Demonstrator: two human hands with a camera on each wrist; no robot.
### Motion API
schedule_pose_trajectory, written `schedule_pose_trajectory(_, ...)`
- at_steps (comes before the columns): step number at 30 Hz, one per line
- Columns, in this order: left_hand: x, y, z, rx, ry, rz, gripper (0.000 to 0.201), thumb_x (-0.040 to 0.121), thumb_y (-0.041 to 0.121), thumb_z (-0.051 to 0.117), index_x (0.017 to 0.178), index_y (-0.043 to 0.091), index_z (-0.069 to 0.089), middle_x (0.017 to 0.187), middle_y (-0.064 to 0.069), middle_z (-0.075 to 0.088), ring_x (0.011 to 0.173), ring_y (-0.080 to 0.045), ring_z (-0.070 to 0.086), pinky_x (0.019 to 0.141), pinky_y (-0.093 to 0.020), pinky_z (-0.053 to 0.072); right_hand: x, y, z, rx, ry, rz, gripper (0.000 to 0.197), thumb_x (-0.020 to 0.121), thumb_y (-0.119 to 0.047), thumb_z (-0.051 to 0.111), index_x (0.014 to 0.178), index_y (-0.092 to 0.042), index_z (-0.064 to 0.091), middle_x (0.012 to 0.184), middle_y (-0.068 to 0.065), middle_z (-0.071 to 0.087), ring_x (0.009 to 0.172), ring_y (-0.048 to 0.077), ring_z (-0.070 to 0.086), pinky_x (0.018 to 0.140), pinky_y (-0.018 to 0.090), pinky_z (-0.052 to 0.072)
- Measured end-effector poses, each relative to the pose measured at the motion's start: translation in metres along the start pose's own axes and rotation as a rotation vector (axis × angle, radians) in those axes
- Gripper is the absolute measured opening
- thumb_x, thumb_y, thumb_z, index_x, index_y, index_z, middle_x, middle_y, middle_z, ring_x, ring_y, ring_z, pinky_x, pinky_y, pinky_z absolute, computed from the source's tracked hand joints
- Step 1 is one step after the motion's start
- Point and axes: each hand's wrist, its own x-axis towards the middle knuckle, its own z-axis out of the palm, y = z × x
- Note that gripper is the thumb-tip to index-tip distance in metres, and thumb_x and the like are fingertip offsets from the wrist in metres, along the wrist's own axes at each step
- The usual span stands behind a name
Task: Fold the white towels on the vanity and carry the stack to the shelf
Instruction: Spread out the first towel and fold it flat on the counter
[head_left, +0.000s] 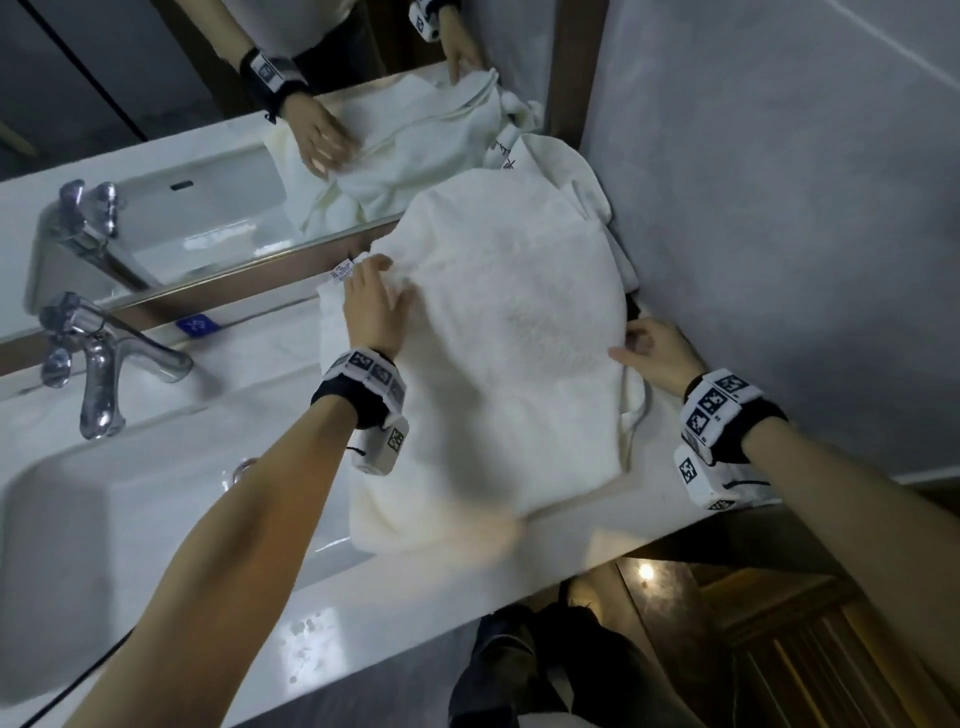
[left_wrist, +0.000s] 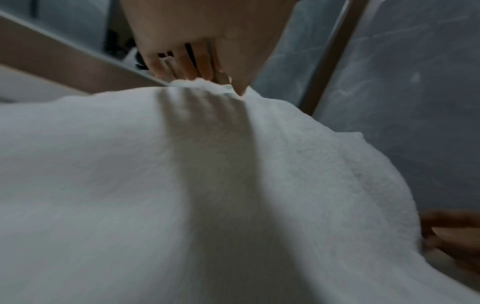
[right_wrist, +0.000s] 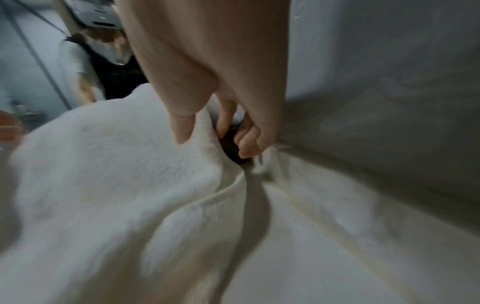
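A white towel (head_left: 509, 338) lies spread on the vanity counter (head_left: 415, 597) to the right of the sink. My left hand (head_left: 374, 296) grips its far left corner beside a small tag; in the left wrist view its fingers (left_wrist: 187, 67) go behind the towel (left_wrist: 155, 185) edge with the thumb in front. My right hand (head_left: 649, 348) pinches the right edge near the wall; in the right wrist view the thumb lies on the towel (right_wrist: 103, 174) and the fingers (right_wrist: 246, 144) curl under it. More white towels (head_left: 566, 171) are heaped behind, against the mirror.
The sink basin (head_left: 104, 519) and chrome faucet (head_left: 104, 358) are to the left. A mirror (head_left: 208, 130) runs along the back and a grey wall (head_left: 779, 208) closes the right side. A wooden door (head_left: 831, 649) shows below the counter's front edge.
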Motion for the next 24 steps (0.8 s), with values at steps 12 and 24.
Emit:
schedule_pose_trajectory(12,-0.155,-0.086,-0.021,-0.112,-0.305,-0.719,0.070,0.087,0.035,0.063,0.137,0.002,0.027,0.140,-0.021,0.042,0.126,-0.036,0.046,0.106,-0.042,0.038,-0.053,0.030,0.015,-0.210,-0.154,-0.059,0.026,0.078,-0.014,0.066,0.104,-0.013,0.060,0.102,0.008,0.068,0.093,0.023,0.062,0.084,0.033,0.050)
schedule_pose_trajectory(24,-0.222,-0.077,-0.029,-0.042,-0.389,-0.735,0.052,0.087,0.027,0.065,0.125,-0.004,0.048,0.130,-0.020,0.055,0.120,-0.034,0.053,0.104,-0.041,0.040,-0.085,0.058,0.005,-0.243,-0.062,-0.057,0.016,0.091,-0.024,0.050,0.094,-0.010,0.056,0.090,0.010,0.057,0.087,0.031,0.057,0.071,0.035,0.043)
